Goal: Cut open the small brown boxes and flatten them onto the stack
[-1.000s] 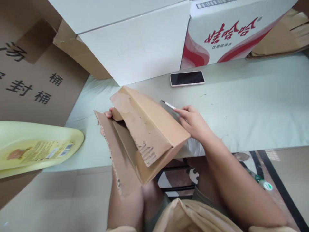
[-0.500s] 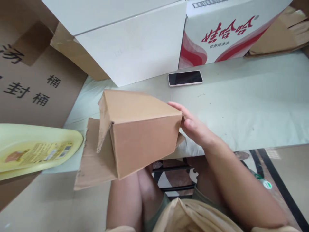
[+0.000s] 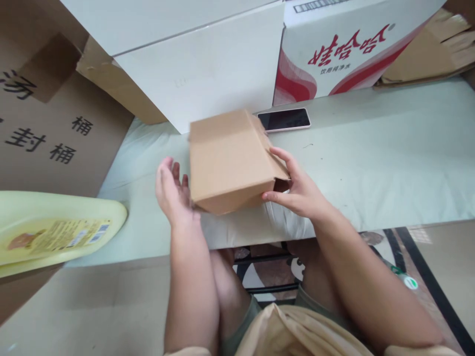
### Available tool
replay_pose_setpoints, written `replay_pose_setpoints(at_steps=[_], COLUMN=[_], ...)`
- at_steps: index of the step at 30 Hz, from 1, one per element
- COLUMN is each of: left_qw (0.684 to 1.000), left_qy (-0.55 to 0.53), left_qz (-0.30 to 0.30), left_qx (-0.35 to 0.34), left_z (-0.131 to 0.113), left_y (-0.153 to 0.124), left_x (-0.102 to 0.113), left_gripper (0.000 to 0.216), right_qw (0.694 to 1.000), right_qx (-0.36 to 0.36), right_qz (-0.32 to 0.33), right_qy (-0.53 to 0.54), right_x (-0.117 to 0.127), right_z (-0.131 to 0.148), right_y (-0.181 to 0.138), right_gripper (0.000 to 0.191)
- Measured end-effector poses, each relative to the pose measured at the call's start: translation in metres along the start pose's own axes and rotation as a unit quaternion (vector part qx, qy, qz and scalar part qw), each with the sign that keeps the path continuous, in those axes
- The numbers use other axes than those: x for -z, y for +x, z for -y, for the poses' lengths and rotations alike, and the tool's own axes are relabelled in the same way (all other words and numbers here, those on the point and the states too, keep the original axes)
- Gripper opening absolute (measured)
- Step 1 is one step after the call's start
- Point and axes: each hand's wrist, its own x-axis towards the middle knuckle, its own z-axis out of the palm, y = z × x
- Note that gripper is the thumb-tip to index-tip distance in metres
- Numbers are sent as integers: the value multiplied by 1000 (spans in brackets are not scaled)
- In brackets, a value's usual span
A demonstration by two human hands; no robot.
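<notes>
A plain brown cardboard box is at the middle of the light green surface, with its torn flaps toward the right. My right hand grips the flap end, forefinger along the upper edge and thumb at the front lower corner. To the left of the box, my left hand is open, its fingers stretched upward beside the box wall. Whether its palm touches the cardboard I cannot tell. The underside of the box is hidden.
A phone lies just behind the box. White cartons and a red-and-white water carton stand at the back. A pale yellow bottle is on the left, before a large printed carton.
The box has turned, its flaps going from the left end to the right, and sits farther back. My left hand, hidden before, now shows at the left side.
</notes>
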Motion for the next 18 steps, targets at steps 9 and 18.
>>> replay_pose_setpoints(at_steps=[9,18], left_qw=[984,992], left_qy=[96,15], left_qz=[40,67], left_qx=[148,104], left_z=[11,6], left_y=[-7,-9], left_x=[-3,-4], left_gripper=[57,54], right_qw=[993,986], right_qx=[2,26], right_qz=[-19,-90], right_qy=[-121,-138], right_x=[-3,-2], right_z=[-5,-16], right_y=[6,6], right_gripper=[90,94])
